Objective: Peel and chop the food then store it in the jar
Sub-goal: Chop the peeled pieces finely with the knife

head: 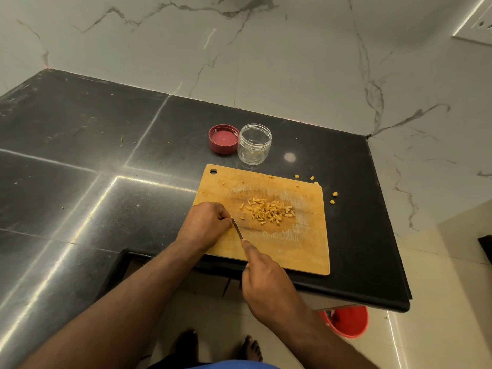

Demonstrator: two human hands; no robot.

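A black polished stone counter [80,161] meets white marble-veined walls [292,62], with a red bucket [348,322] on the pale floor below. On the wooden cutting board [298,249] lies a loose heap of chopped yellow food [270,213]. The right hand [269,286] grips a knife [237,229]; the left hand [206,225], fingers curled, pinches its blade tip. Beyond stand the clear jar [254,143] and its red lid [223,139].

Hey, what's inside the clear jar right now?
The jar stands open beside its red lid. Through the clear wall only a couple of small yellow bits show near the bottom; the chopped pile lies on the cutting board. Nothing covers the jar's inside.
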